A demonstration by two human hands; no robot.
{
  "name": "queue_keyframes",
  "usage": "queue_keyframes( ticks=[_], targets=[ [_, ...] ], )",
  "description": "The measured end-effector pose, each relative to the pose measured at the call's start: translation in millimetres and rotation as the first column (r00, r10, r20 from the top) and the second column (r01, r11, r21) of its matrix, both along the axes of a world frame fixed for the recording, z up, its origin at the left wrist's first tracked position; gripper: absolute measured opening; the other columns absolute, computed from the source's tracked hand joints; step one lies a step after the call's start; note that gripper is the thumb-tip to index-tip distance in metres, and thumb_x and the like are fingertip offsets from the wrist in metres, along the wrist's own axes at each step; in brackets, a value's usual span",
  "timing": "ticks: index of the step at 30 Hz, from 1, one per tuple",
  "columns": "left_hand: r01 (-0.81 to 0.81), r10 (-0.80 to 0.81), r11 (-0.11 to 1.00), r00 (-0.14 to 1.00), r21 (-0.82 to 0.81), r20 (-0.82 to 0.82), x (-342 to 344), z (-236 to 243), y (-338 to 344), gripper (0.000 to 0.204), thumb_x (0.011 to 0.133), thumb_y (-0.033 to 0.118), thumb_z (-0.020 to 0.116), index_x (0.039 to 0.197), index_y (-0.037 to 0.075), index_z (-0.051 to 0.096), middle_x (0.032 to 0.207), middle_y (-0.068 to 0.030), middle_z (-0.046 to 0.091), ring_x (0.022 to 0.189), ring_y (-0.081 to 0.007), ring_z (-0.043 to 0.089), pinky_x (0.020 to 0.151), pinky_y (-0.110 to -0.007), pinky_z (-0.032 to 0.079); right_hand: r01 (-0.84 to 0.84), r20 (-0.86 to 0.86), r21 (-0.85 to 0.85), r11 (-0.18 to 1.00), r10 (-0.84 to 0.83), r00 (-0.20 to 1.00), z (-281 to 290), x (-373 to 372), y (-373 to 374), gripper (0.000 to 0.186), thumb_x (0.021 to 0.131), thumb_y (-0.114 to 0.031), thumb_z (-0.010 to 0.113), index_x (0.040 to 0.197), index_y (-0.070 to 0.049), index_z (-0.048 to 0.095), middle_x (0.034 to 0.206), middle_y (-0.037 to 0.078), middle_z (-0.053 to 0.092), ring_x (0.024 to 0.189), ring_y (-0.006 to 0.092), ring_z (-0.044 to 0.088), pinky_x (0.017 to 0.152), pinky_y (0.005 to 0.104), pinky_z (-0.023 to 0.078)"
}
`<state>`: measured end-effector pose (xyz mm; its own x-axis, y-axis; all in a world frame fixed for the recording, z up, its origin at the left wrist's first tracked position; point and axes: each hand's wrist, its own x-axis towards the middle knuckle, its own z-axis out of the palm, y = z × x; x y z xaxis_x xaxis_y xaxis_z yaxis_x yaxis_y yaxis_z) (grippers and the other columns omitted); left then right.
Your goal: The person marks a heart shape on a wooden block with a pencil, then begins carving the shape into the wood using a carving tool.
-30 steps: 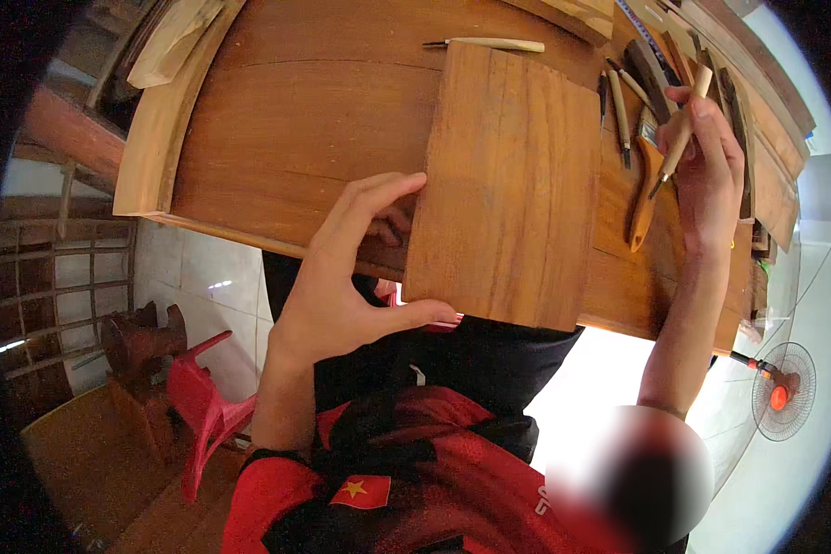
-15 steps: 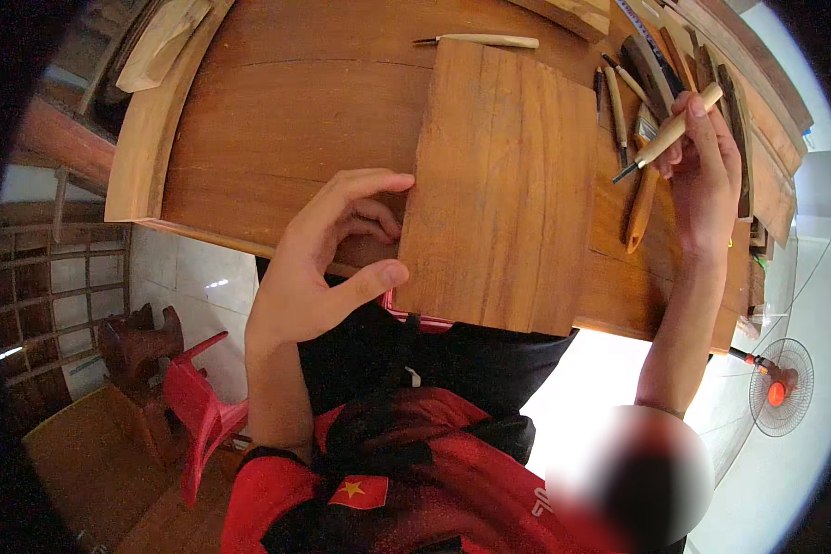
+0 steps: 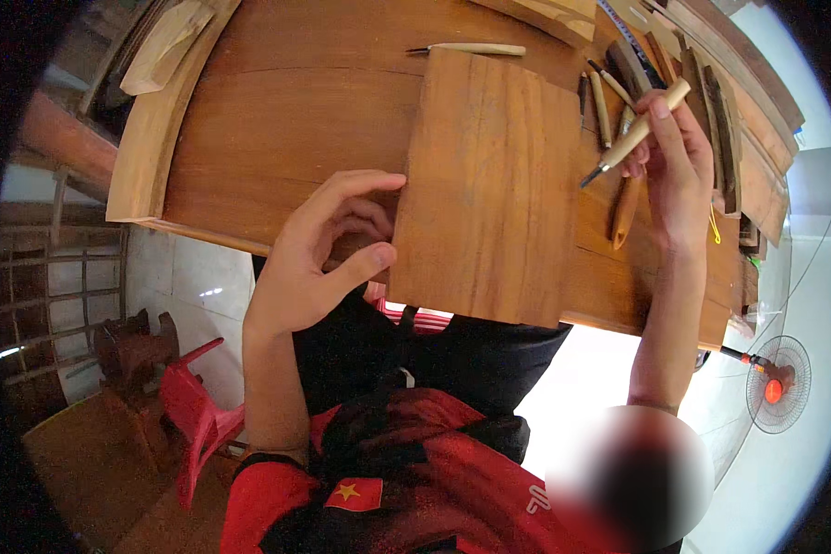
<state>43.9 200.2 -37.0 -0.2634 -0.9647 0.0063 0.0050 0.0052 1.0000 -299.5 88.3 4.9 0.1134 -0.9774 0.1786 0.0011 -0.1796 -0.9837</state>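
Observation:
A flat brown wooden board (image 3: 489, 185) lies on the wooden table, its near end past the front edge. Beside the board's left edge is my left hand (image 3: 328, 245), its thumb and index finger spread apart, their tips at or touching the edge. The other fingers curl inward. Right of the board, my right hand (image 3: 676, 175) grips a carving chisel (image 3: 632, 136) by its pale wooden handle, the short dark metal tip pointing down toward the board. Under that hand lies a brush (image 3: 624, 214) with an orange-brown handle. A similar carving tool (image 3: 478, 49) rests beyond the board.
Several pale-handled tools (image 3: 601, 109) lie right of the board. Wooden planks (image 3: 757, 111) line the table's right side, and a pale timber piece (image 3: 143, 152) its left end. A red plastic chair (image 3: 198, 411) stands at lower left, a fan (image 3: 778, 386) at right.
My right hand has shifted slightly left toward the board with the chisel. The board and most of the scene sit a little farther left in view. My left hand keeps its pose.

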Motion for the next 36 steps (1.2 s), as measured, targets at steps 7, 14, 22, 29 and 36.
queue_keyframes(
  ticks=[7, 14, 22, 29, 36],
  targets=[
    [0.0, 0.0, 1.0, 1.0, 0.003, 0.026, 0.7, 1.5, -0.1, 0.054, 0.094, 0.0, 0.07, 0.146, 0.002, 0.052, 0.107, -0.0076, 0.062, 0.1, -0.0141, 0.062, 0.094, -0.029, 0.05, -0.035, -0.063, -0.004, 0.999, 0.035, 0.997, 0.3, 9.3, 7.2, 0.026, 0.11, -0.03, 0.058, 0.111, -0.004, 0.063, 0.067, 0.001, 0.054, 0.057, 0.0098, 0.051, 0.055, 0.0257, 0.041],
    [-0.006, 0.007, 1.0, 0.999, -0.017, 0.051, -1.0, 1.7, 0.6, 0.057, 0.093, -0.001, 0.07, 0.146, 0.001, 0.052, 0.107, -0.0062, 0.061, 0.102, -0.0141, 0.06, 0.095, -0.03, 0.049, -0.076, -0.045, 0.027, 0.997, 0.077, 0.996, -2.0, 17.7, 4.6, 0.03, 0.106, -0.033, 0.064, 0.111, -0.004, 0.063, 0.07, 0.004, 0.062, 0.055, 0.0136, 0.057, 0.056, 0.0283, 0.048],
    [0.082, -0.081, 0.996, 0.996, -0.03, 0.024, 3.8, 6.1, 3.6, 0.07, 0.088, 0.009, 0.078, 0.152, 0.004, 0.048, 0.128, -0.0089, 0.057, 0.113, -0.0168, 0.059, 0.104, -0.036, 0.048, -0.126, 0.019, 0.086, 0.988, 0.124, 0.992, -4.3, 27.9, 10.9, 0.031, 0.105, -0.032, 0.068, 0.103, -0.001, 0.064, 0.076, 0.008, 0.069, 0.056, 0.0146, 0.061, 0.057, 0.0295, 0.05],
    [0.102, -0.103, 0.995, 0.992, 0.015, 0.075, 2.3, 9.5, 3.3, 0.07, 0.087, 0.009, 0.079, 0.151, 0.003, 0.05, 0.138, -0.0081, 0.053, 0.114, -0.0189, 0.06, 0.101, -0.034, 0.052, -0.132, 0.05, 0.098, 0.986, 0.127, 0.991, -8.8, 30.1, 9.6, 0.031, 0.106, -0.034, 0.065, 0.106, -0.002, 0.063, 0.077, 0.006, 0.067, 0.057, 0.0142, 0.061, 0.057, 0.0296, 0.052],
    [0.122, -0.113, 0.986, 0.99, 0.11, -0.085, 5.6, 6.0, -5.6, 0.066, 0.088, 0.011, 0.08, 0.148, 0.001, 0.053, 0.139, -0.0084, 0.052, 0.109, -0.0189, 0.062, 0.096, -0.033, 0.054, -0.047, 0.117, 0.077, 0.996, 0.037, 0.992, -2.5, 25.0, 13.4, 0.03, 0.109, -0.033, 0.059, 0.113, -0.003, 0.061, 0.077, 0.005, 0.062, 0.059, 0.014, 0.058, 0.057, 0.0296, 0.052]
  ],
)
